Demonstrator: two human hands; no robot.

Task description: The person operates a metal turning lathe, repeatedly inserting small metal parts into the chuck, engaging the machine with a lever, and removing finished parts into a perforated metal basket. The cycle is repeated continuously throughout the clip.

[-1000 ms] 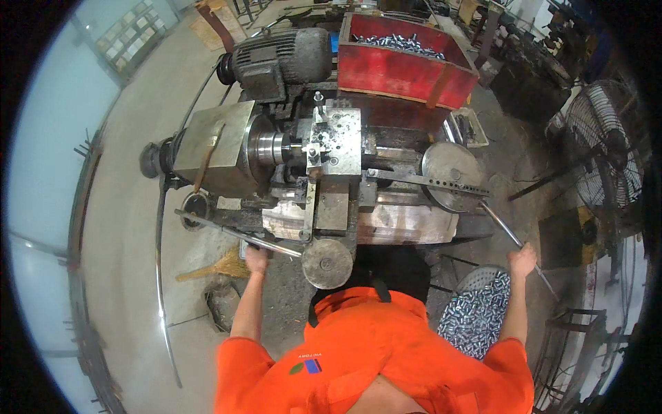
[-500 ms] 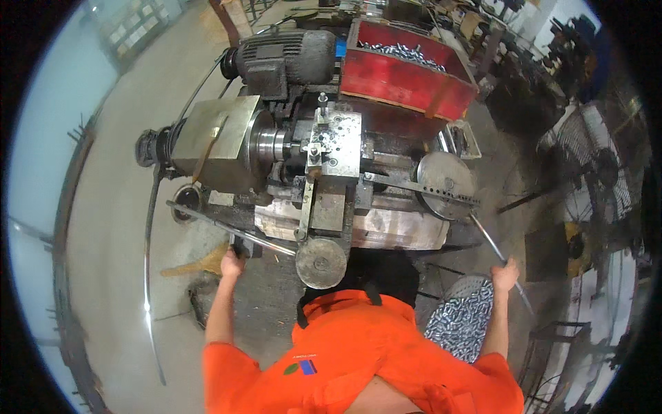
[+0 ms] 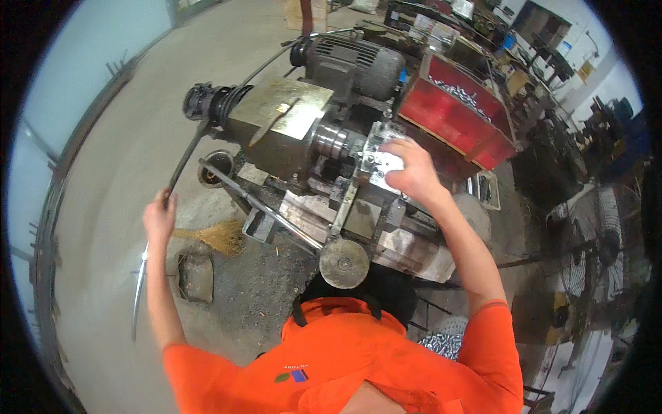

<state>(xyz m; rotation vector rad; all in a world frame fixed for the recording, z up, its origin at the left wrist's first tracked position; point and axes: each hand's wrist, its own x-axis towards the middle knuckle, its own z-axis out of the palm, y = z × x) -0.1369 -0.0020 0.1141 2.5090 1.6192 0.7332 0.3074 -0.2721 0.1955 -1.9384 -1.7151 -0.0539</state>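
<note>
At the left, my left hand [image 3: 160, 215] is wrapped round a long metal lever [image 3: 181, 172], which rises beside the pulley end of a small lathe [image 3: 272, 131]. My right hand [image 3: 417, 169] is over the lathe's metal tool block [image 3: 380, 165], its fingers and thumb curled near the block's bolts. Whatever lies between those fingertips is hidden. Just left of the block sits the round spindle nose [image 3: 331, 141]. In front of my body is a round disc [image 3: 344, 263] on the end of a flat bar, with a slanting steel rod [image 3: 269, 210] beside it.
A red bin [image 3: 448, 110] of small metal parts stands behind the lathe, next to a motor [image 3: 355, 65]. More shiny parts [image 3: 441, 344] lie in a basket by my right side. A straw broom [image 3: 221, 238] is on the floor at left. A fan [image 3: 610, 228] stands far right.
My left hand has moved up and left onto the long lever. My right hand has left the rod at the right and come onto the tool block. The view has turned, tilting the lathe.
</note>
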